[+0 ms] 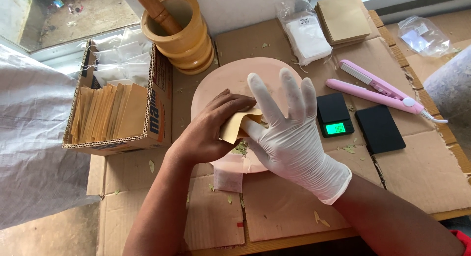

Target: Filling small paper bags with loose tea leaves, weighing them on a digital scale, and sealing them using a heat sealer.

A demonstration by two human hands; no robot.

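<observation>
matt paper envelope (234,126), glossy wooden mortar (184,38), rough cardboard tabletop (284,207).

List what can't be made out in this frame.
- Envelope mouth and contents: head view, covered by the left hand and gloved right hand.
- Plate near side: hidden under both hands.
- Pestle top: cut off by the upper edge.
- Scale reading: too small.

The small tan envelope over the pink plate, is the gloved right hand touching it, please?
Touching: the head view shows the gloved right hand with its thumb against the tan envelope, which the bare left hand holds.
</observation>
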